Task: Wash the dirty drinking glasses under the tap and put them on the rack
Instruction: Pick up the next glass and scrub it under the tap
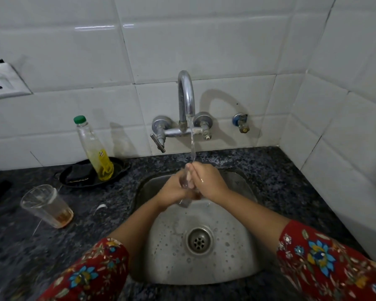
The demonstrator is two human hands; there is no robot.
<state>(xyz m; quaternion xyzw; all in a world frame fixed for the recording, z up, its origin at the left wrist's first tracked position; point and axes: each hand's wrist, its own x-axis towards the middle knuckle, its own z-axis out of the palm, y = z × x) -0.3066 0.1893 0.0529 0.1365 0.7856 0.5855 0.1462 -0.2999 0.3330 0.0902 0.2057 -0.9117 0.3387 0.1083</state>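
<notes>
A clear drinking glass (pixel 184 183) is held upright over the steel sink (pixel 237 253), its mouth under the running stream from the chrome tap (pixel 186 94). My left hand (pixel 174 191) grips the glass from the left. My right hand (pixel 208 181) grips it from the right, fingers at its rim; the hands hide most of it. A second glass (pixel 47 205) with a brown residue at its bottom stands tilted on the dark granite counter (pixel 91 231), left of the sink.
A green-capped bottle of yellow liquid (pixel 95 148) stands in a black dish (pixel 115 168) at the back left. A wall socket (pixel 4 81) is at far left, a small blue valve (pixel 240 122) right of the tap. Tiled walls close the back and right.
</notes>
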